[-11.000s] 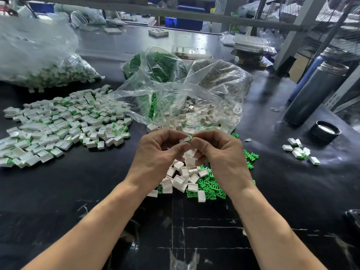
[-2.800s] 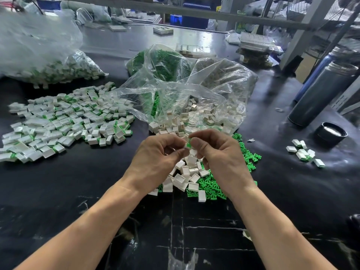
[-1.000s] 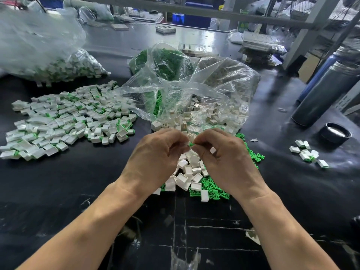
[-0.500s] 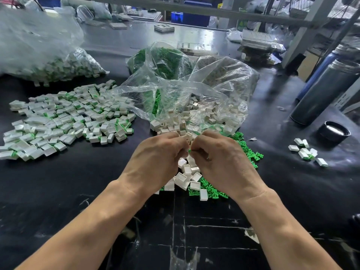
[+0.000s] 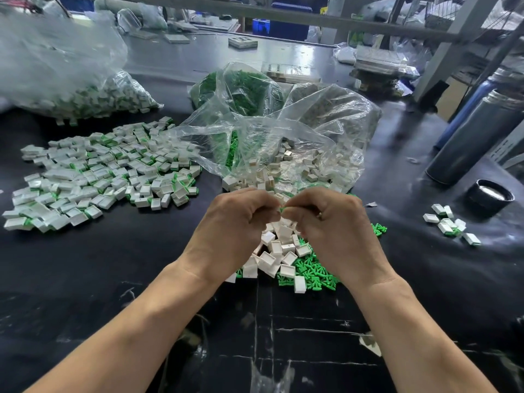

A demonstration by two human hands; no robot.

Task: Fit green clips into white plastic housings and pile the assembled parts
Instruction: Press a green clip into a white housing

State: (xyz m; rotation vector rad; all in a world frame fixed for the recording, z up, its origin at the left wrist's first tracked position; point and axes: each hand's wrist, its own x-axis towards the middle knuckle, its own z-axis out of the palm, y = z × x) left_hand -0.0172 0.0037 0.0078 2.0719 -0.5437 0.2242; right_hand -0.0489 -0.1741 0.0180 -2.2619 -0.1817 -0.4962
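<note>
Both hands: left hand (image 5: 235,222), right hand (image 5: 329,222) pinching small green clip (image 5: 281,209); boxy white housings (image 5: 279,251) beneath.

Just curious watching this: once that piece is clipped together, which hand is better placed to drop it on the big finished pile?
Probably the left hand: the finished pile lies on its side, while the right hand would have to cross over.

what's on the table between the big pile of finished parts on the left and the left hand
In the head view, only bare black table lies between the finished pile and the left hand.
</note>
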